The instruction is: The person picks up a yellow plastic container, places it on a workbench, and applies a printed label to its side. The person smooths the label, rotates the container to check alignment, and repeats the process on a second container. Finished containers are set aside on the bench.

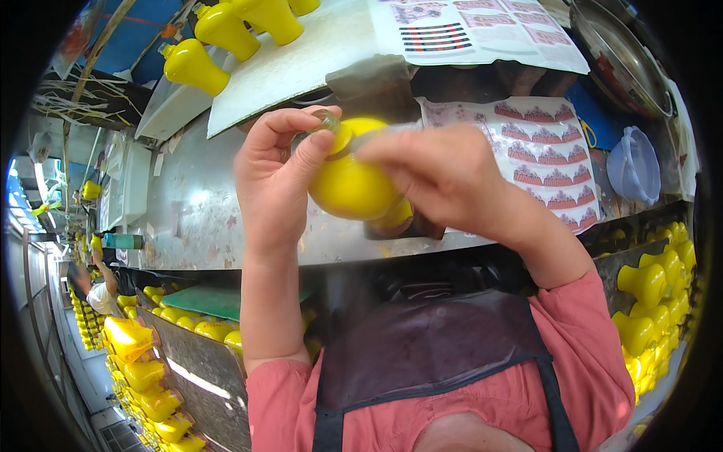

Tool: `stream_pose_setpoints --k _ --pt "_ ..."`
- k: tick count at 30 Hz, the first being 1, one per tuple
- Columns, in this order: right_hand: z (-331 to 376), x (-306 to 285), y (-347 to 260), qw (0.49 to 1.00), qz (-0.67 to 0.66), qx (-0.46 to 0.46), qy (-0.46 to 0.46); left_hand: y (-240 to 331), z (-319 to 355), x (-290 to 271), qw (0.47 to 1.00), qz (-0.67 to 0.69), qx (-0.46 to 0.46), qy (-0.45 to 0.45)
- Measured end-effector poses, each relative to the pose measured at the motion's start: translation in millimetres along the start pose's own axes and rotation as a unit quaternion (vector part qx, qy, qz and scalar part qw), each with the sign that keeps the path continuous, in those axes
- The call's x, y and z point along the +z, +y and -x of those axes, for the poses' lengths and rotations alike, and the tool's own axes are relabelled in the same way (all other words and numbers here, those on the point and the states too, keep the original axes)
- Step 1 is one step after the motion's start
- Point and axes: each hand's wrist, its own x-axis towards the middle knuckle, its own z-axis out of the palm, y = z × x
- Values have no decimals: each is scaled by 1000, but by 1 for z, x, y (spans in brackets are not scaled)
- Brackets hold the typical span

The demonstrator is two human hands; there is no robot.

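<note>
A glossy yellow bottle [354, 184] with a clear glass neck lies tilted in front of me above the work table. My left hand [282, 166] pinches its neck between thumb and fingers. Close to the bottle's shoulder, my right hand [444, 169] is smeared by motion, its fingers drawn together. A pale, blurred strip shows beside those fingers, and what they hold cannot be made out. The bottle's foot end points toward me, over a dark brown block [429, 227] that is partly hidden.
Printed decal sheets [553, 154] lie right of the bottle, with more sheets [482, 30] on a white board [324, 53] behind. Yellow bottles [226, 32] stand far left. At right are a lavender basin [634, 167] and a metal pan [621, 56]. Bottle racks flank me; another person [102, 294] is at far left.
</note>
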Motion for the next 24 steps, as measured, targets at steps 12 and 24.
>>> stream_pose_setpoints --k 12,24 --pt "-17 8 7 996 -62 68 -23 -6 1 -14 999 47 -3 13" --pt "-45 13 17 958 -149 235 -67 -10 2 -9 997 66 -30 22"
